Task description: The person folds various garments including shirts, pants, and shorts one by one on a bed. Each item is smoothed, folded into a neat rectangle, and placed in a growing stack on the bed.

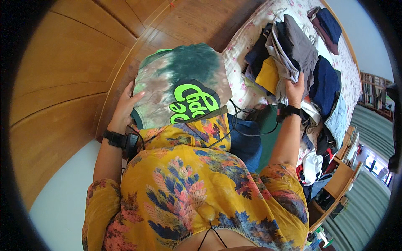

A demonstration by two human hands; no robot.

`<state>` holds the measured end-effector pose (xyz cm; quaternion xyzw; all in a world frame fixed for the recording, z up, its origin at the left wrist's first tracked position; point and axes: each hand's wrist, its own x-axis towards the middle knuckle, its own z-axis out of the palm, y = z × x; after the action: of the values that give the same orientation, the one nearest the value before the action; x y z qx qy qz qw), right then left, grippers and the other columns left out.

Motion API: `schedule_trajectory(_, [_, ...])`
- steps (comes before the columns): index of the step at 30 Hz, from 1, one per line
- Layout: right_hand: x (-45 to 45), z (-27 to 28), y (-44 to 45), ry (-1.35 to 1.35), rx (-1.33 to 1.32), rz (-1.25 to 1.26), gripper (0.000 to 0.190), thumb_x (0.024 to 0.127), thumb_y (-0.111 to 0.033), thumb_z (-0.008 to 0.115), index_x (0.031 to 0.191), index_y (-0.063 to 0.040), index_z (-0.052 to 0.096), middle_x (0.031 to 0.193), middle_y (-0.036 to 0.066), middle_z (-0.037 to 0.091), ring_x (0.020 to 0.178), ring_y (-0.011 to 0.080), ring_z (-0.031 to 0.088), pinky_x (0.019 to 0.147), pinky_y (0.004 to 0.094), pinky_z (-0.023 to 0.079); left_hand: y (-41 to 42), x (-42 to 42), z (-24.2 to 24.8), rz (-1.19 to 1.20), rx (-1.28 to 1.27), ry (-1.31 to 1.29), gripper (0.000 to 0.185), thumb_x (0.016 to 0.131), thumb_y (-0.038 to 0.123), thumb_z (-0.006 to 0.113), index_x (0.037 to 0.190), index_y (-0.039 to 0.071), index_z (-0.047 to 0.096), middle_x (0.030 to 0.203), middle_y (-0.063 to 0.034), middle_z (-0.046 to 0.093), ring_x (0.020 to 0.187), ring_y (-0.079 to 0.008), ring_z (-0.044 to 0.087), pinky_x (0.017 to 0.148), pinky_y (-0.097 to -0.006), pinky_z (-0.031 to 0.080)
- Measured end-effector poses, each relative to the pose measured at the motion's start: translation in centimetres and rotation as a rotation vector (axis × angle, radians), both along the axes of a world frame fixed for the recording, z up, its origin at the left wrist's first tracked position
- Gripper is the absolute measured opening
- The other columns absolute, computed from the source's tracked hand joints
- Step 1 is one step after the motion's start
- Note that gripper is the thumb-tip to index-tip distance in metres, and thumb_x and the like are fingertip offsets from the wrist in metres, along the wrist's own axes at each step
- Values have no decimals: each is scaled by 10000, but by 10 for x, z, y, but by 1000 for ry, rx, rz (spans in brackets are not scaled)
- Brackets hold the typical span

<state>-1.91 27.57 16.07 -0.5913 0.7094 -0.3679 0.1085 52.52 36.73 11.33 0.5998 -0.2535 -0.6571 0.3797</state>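
A green and brown tie-dyed garment [194, 69], folded and bearing bright green lettering, rests over my lap. My left hand [127, 102] holds its left edge, thumb on top; some fingers are hidden. On the bed to the right, my right hand [294, 88] grips the lower edge of a light grey garment [282, 67]. A darker grey garment [300, 44] lies against it. Beside my right hand, a yellow cloth [268, 75] and dark clothes [259, 51] sit in the same pile.
The bed [235, 59] has a floral sheet and more clothes, including navy garments [325, 84] and a light blue one [337, 120]. A wooden cabinet [69, 59] stands at left. Black cables [260, 135] run between my wrists. An open wooden shelf unit [340, 178] is at lower right.
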Motion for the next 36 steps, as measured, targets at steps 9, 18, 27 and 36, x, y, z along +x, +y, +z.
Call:
schedule_trajectory(9, [67,-37,19,736,66,30,1029,504,-403,860,1394,-228,375,1459,193,252,1341,417,230,1063,604,187,-3,5,2,-11,48,111,568,840,145,682,1302,-28,402,1211,-118,545,1019,-172,572,871,-291,469])
schedule_trajectory(18, [50,-29,1,673,-110,-17,654,625,-252,783,1225,-181,533,1270,185,490,1161,381,468,960,504,380,0,-1,7,12,13,19,623,846,138,668,1354,-26,348,1218,-131,539,1035,-183,569,854,-300,486])
schedule_trajectory(27, [-30,25,-24,67,99,119,488,696,-153,735,1155,-67,591,991,89,673,885,149,614,791,275,466,3,-2,4,47,-20,4,676,837,142,681,1378,-34,318,1242,-129,529,1061,-181,553,883,-286,460])
schedule_trajectory(36, [-39,26,-27,-217,248,133,411,731,-70,691,1133,-39,610,977,0,653,850,90,573,782,232,441,-1,1,6,-21,-14,-16,636,849,160,664,1368,-21,343,1243,-139,525,1064,-196,558,877,-306,472])
